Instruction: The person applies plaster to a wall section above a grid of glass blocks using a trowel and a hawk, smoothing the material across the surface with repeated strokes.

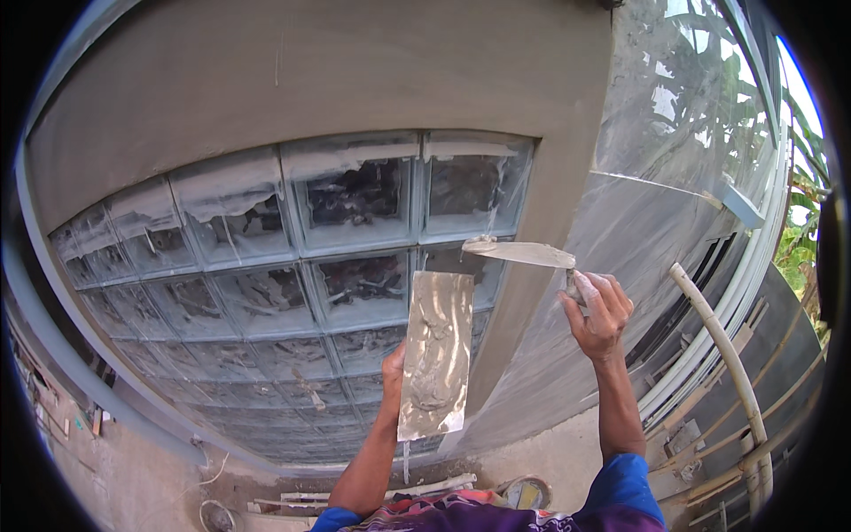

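My left hand [394, 365] holds up a rectangular metal hawk [452, 355] from behind; most of its fingers are hidden by the plate. Wet grey mortar [433, 386] lies in lumps and smears along the hawk's face. In my right hand [598, 312] is a trowel [532, 254], the fingers wrapped round its handle. Its blade points left, above the hawk and apart from it, with a dab of mortar [480, 244] at the tip. Behind both tools stands a glass block wall [359, 199], its upper blocks smeared with pale mortar.
Smooth grey plaster [355, 71] covers the wall above the blocks, and a plastered strip [523, 301] runs down their right side. Farther right are a bent wooden pole [722, 337] and white pipes [753, 275]. A bucket [527, 492] and another container [215, 515] stand on the floor below.
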{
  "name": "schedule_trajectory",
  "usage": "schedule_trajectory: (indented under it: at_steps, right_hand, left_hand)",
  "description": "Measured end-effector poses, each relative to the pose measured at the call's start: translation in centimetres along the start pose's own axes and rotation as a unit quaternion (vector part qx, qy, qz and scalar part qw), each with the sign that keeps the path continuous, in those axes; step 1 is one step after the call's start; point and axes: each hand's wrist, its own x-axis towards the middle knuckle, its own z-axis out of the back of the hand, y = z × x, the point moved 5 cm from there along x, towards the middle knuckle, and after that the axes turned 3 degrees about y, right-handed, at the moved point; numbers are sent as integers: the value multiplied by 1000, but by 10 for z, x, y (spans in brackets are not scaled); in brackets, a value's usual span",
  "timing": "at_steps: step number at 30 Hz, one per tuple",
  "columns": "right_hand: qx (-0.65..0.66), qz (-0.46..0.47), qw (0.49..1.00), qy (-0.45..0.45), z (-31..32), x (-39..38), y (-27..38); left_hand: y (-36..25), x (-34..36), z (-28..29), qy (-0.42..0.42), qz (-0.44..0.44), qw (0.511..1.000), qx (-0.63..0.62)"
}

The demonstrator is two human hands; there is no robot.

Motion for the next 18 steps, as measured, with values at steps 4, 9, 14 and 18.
schedule_trajectory:
  at_steps: [4,9,14,18]
  right_hand:
    - [-93,25,987,-128,18,57,-57]
    - [-189,78,959,-196,31,149,-135]
    - [-234,95,944,-210,17,220,-166]
    - [-226,107,946,-206,0,258,-168]
  left_hand:
    - [1,-2,-3,-17,14,999,-40]
    - [17,4,-4,-17,36,998,-51]
    - [14,2,-15,-17,49,995,-80]
    - [12,0,-13,-15,20,999,-41]
